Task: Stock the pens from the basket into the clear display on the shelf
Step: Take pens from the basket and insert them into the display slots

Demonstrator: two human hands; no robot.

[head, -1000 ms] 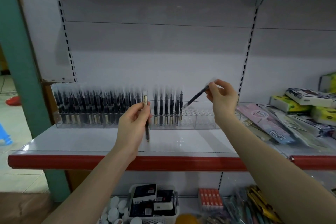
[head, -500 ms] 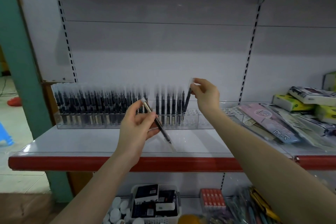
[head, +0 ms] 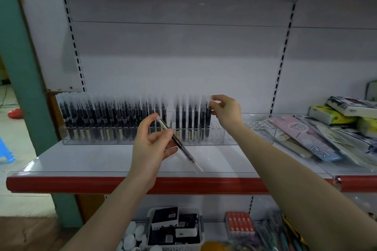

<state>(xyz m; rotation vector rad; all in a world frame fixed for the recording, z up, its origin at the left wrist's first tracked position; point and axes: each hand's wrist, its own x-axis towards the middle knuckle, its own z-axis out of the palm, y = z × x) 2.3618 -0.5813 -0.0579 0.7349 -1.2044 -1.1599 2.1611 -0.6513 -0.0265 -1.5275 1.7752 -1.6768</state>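
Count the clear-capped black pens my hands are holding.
2. A tilted black pen is gripped by the left hand before the clear plastic display; an upright black pen at the row's right end has its cap pinched by the right hand.

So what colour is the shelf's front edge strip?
Red; the shelf's front edge strip shows plainly in the head view.

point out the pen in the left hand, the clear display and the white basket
pen point(head: 177, 142), head view, dark barrel just past the fingers
clear display point(head: 217, 135), head view, empty right section
white basket point(head: 201, 230), head view, right rim
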